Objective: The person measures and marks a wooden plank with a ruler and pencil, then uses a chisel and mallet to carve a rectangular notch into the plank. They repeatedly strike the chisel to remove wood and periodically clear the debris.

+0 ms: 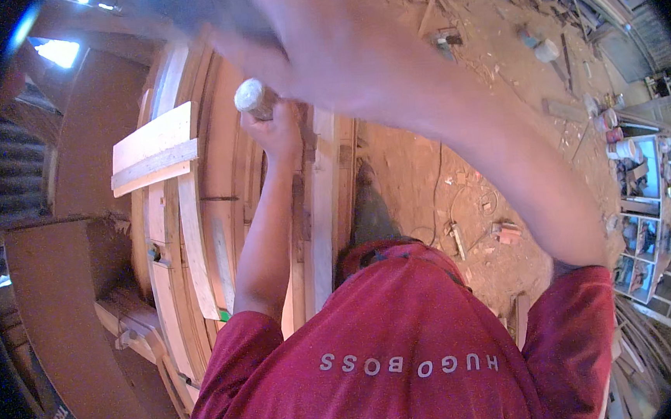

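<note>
My left hand (276, 132) is closed around a thick upright handle (251, 98) with a pale, round, worn end facing up, like that of a chisel. The tool's lower end is hidden below my fist. Under it run long wooden boards (216, 171) of a workpiece. My right hand (293, 45) is raised close above and beyond the left one, smeared by motion. Its fingers look wrapped round something, and a dark blurred shape (205, 12) shows beside them, too unclear to name.
A short pale board (152, 148) lies across the boards at left. Brown panels (54, 307) stand farther left. On the dirt floor at right lie a cable, a reddish block (507, 232) and scraps. A shelf unit (640, 219), tubs (614, 135) and piled timber line the right side.
</note>
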### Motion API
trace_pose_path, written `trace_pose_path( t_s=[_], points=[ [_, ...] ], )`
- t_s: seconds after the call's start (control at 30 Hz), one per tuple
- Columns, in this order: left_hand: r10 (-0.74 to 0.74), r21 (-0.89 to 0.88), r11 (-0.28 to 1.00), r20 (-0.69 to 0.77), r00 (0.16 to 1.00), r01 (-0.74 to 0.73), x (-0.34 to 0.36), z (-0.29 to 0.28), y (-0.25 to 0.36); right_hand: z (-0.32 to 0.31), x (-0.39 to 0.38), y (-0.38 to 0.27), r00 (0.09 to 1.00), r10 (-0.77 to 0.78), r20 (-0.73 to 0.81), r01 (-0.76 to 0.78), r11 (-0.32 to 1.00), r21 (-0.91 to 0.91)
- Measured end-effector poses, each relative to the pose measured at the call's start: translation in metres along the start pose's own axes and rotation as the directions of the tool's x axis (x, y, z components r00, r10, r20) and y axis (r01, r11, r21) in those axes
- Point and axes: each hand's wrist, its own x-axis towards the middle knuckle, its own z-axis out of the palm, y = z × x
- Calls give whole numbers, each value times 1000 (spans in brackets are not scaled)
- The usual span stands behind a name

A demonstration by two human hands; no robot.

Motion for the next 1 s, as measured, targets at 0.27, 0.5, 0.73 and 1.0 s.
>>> trace_pose_path(
  t_s=[0.27, 0.5, 0.73, 1.0],
  points=[
    [-47, -36, 998, 3, 999, 47, -2, -1, -1, -6, -3, -4, 984, 105, 142, -105, 994, -7],
    [-10, 296, 952, 291, 957, -80, -53, -40, -72, 23, -28, 28, 796, 177, 578, -33, 967, -251],
    [-231, -17, 973, -96, 968, 230, 13, -75, -7, 2, -75, 29, 761, 443, 474, -478, 877, -52],
    [-204, -133, 975, -210, 956, 179, -3, -43, 9, 1, -115, 18, 620, 723, 306, -776, 506, 378]
  ],
)
